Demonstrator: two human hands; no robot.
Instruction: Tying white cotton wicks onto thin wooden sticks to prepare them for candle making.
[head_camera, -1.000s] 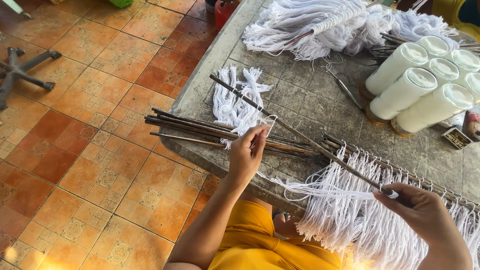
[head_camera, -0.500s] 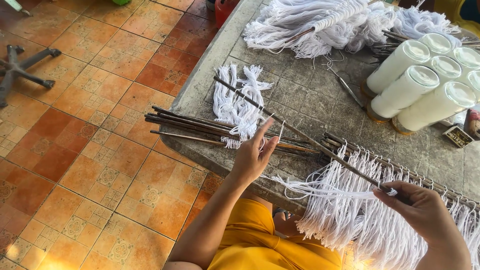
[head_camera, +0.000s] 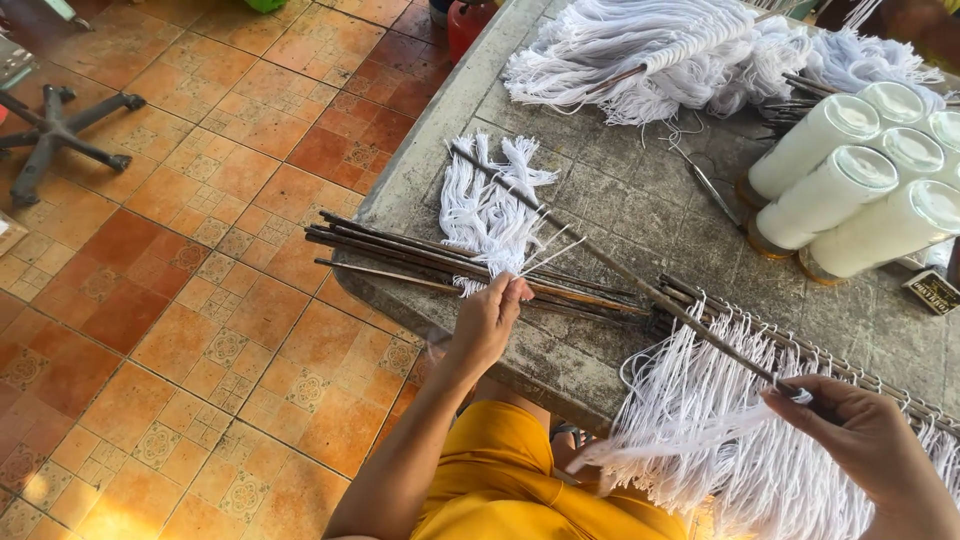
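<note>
I see my left hand (head_camera: 487, 318) at the near edge of the stone table (head_camera: 600, 350), fingers pinched shut on a couple of white strings (head_camera: 548, 256) that run up and away to the right from the fingertips. My right hand (head_camera: 868, 440) is low right, closed round the near end of a long thin stick (head_camera: 620, 270); thumb and fingers also seem to nip a string there, can't tell for sure. That stick is the thing being worked: its long axis runs diagonally from the right hand up-left across the table to its far tip beside the loose bundle of strings (head_camera: 490, 205). It lies between the two hands, with the left hand just below its middle stretch and the right hand on its near end. A fringe of strings (head_camera: 720, 440) already hangs off the stick and off the table edge by the right hand. A pile of bare sticks (head_camera: 420, 255) lies roughly crosswise under the stick, touching the bundle, just beyond the left hand. Containers: glass jars (head_camera: 850, 195) lie on their sides at far right, each filled with something white, wax by the look. A big heap of strings (head_camera: 660, 55) sits at the far end, scissors (head_camera: 705, 180) near it. Tiled floor (head_camera: 180, 260) to the left.
</note>
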